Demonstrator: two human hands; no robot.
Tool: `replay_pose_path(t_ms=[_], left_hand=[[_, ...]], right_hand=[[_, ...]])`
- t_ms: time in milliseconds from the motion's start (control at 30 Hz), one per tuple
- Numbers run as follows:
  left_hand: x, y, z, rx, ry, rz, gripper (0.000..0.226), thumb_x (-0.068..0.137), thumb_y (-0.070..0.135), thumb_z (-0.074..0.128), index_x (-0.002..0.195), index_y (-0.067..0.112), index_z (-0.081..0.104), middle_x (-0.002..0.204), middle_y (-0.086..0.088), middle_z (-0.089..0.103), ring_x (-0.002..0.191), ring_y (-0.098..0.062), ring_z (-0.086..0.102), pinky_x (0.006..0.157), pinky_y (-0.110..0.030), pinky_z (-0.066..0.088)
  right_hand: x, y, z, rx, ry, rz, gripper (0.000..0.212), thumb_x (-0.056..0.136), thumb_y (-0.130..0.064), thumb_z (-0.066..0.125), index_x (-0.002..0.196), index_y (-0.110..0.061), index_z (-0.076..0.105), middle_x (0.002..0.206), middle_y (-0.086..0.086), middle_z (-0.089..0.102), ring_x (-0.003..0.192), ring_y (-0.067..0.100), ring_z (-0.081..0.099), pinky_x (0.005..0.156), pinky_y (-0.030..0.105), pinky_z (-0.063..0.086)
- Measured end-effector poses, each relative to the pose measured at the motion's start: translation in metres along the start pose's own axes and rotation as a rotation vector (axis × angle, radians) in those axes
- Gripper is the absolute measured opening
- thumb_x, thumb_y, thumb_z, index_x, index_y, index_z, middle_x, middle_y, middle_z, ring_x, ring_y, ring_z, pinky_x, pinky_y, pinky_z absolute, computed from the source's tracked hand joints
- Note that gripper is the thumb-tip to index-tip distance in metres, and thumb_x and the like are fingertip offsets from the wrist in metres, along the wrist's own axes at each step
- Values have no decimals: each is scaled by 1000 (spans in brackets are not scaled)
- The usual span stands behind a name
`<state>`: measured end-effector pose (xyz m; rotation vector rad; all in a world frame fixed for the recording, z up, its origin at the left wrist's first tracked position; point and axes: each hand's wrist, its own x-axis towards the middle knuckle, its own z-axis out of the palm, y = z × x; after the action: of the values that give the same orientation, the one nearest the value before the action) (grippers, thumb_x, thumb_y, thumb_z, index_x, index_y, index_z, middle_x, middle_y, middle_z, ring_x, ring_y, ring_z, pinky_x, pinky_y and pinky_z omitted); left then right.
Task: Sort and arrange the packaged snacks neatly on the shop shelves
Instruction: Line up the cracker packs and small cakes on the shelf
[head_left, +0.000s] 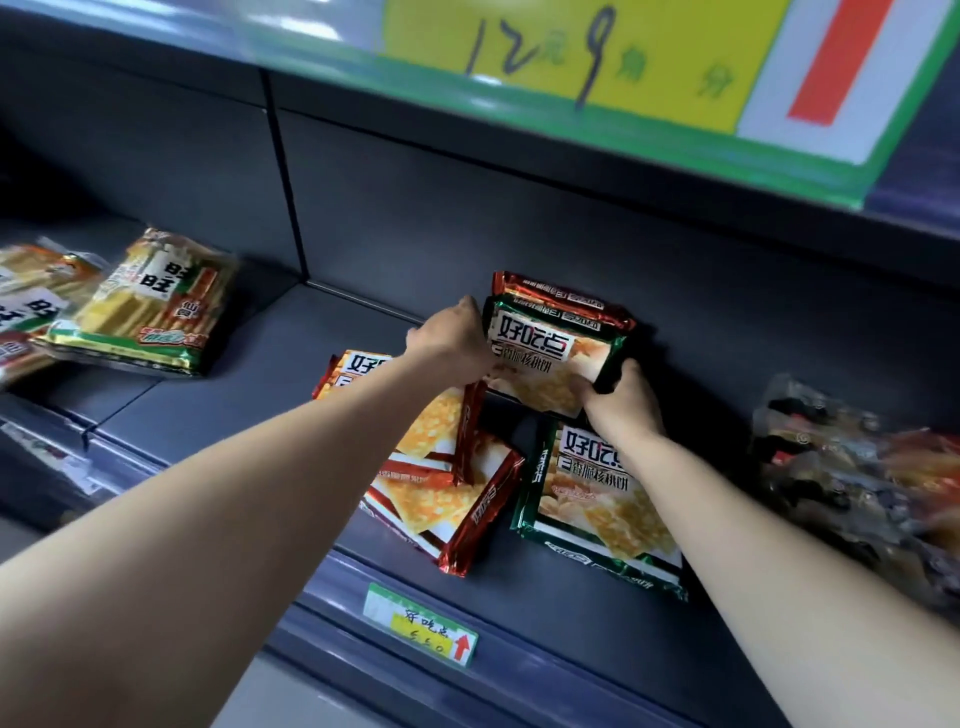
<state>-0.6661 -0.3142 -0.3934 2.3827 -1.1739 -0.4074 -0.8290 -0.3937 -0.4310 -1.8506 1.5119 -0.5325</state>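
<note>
We clamped our left hand (451, 339) and right hand (622, 401) on opposite edges of the green packet (551, 347), far back on the shelf (260, 374).

counts on this shelf:
green-edged packs: 2. back green pack (556, 358), front green pack (597, 499).
red-edged packs: 3 or 4. back red pack (561, 299) is 1. the red pile (447, 483) left of the green ones has at least 2, maybe 3; overlap hides the edges.
rice-cracker bags, far left: 2 clear, near bag (145, 306) and far bag (36, 291). a third bag (15, 358) is cut off by the frame edge.
dark bags (857, 478), far right: too blurred to count.
price tags: 2 clear. small tag (421, 623), big yellow tag (597, 57).
hands: 2. left hand (452, 338), right hand (623, 400).
</note>
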Motion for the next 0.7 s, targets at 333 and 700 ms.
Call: replay_pose_path(t_ms=[333,700], left_hand=[[-43,-30,-50,353,-373,-30,67,93,44,56,146,10,33,148,-9,40,128,-30,45,98,-32,42],[-60,-39,-71,-82,-65,144,24,68,14,83,89,11,71,86,-2,68,85,-20,62,67,-28,43]], right_hand=[[-27,0,-33,-290,-366,163,60,82,-19,70,134,-8,43,132,12,49,116,26,50,79,30,44],[-43,-30,-47,-212,-123,-150,25,79,-8,75,103,-6,68,104,6,64,88,19,56,54,19,32]])
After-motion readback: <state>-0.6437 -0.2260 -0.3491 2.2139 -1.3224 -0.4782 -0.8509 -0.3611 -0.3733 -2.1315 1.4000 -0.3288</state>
